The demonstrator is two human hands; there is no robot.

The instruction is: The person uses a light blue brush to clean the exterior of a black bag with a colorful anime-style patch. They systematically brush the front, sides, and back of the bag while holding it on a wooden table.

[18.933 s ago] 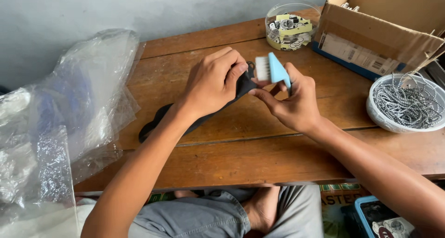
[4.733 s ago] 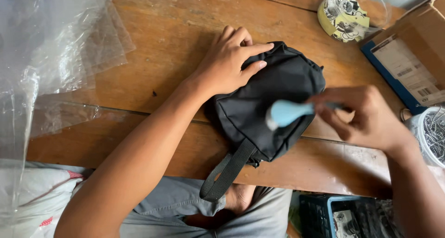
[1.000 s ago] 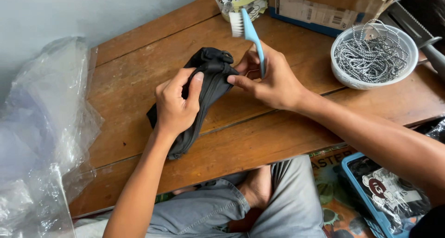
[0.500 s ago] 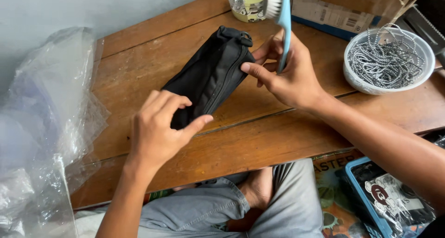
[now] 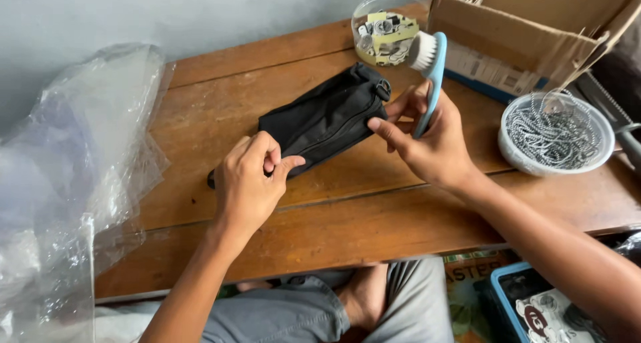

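A black fabric pouch [image 5: 327,119] with a zip lies slanted on the wooden table [image 5: 374,216]. My left hand [image 5: 247,183] pinches its near left end between thumb and fingers. My right hand [image 5: 431,142] grips a light blue brush [image 5: 431,69] with white bristles, held upright, while its index finger touches the pouch's right end by the metal ring.
A round clear tub [image 5: 387,29] of small parts and a cardboard box [image 5: 534,29] stand at the back right. A white bowl [image 5: 557,132] of metal chain sits right. Crumpled clear plastic [image 5: 73,176] covers the left. My legs are under the table.
My left hand moved up from the table and took hold of the pouch's near end. The pouch has settled flatter on the table. My right hand keeps the brush upright.
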